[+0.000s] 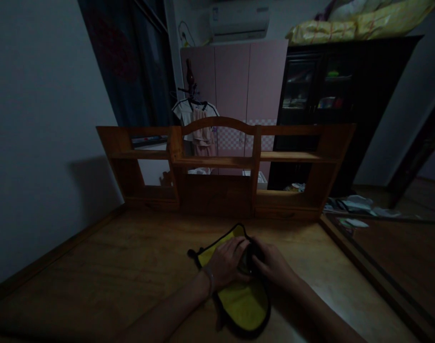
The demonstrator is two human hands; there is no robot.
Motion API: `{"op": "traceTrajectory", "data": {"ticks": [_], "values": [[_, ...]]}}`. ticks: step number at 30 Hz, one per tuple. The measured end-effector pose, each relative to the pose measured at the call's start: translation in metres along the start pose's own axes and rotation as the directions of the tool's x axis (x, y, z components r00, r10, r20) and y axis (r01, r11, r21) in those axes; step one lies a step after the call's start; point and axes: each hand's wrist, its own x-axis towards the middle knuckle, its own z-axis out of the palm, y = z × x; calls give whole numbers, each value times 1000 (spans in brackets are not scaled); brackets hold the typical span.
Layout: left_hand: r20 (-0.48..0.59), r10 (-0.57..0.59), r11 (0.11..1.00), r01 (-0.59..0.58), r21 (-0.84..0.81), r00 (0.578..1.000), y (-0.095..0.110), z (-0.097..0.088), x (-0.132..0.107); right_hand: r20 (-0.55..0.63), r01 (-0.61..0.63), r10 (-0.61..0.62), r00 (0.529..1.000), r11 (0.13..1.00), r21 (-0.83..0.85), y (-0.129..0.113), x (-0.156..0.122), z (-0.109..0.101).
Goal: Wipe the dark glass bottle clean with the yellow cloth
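A yellow cloth with a dark border [244,305] lies spread on the wooden surface in front of me. Over it, my left hand [226,261] curls its fingers around the left side of a small dark, rounded object with a shiny rim [246,259]. My right hand [272,263] closes on the object's right side, thumb toward its rim. Dim light and my fingers hide most of this object, so I cannot tell its kind. A thin bracelet [210,281] circles my left wrist.
A wooden shelf unit [217,162] stands along the far edge of the surface. Beyond it are a coat stand with clothes [199,119], a pink wardrobe [231,81] and a dark cabinet [367,95]. A white wall [42,143] borders the left; a raised wooden edge [363,271] runs along the right.
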Motion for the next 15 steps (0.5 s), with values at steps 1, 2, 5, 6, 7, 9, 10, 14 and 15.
{"op": "traceTrajectory", "data": {"ticks": [1, 2, 5, 6, 7, 9, 10, 14, 15], "values": [[-1, 0, 1000, 0, 3, 1000, 1, 0, 0, 0, -6, 6, 1000, 1000, -7, 0, 0, 1], [-3, -1, 1000, 1, 5, 1000, 1, 0, 0, -4, -20, 20, 1000, 1000, -18, 0, 1, 1], [-18, -11, 1000, 11, 3, 1000, 1, -1, 0, -26, -89, 88, 996, 994, -56, -3, 3, 3], [-24, -18, 1000, 18, 3, 1000, 1, -1, 0, -40, -109, 106, 993, 992, -67, -4, 3, 4], [-29, -24, 1000, 25, 6, 999, 1, -2, 0, -55, -123, 119, 991, 990, -74, -4, 4, 4], [-43, -32, 999, 33, 22, 999, 1, -2, 0, -93, -136, 130, 987, 988, -71, -6, 4, 4], [-49, -33, 999, 35, 34, 998, 1, -3, 0, -108, -136, 129, 986, 989, -60, -7, 4, 3], [-68, -66, 996, 69, 47, 995, -1, -3, -1, -113, -101, 111, 987, 991, 93, -11, 6, 3], [-70, -84, 995, 87, 39, 994, -2, -3, -2, -99, -98, 115, 988, 982, 160, -12, 6, 4]]}}
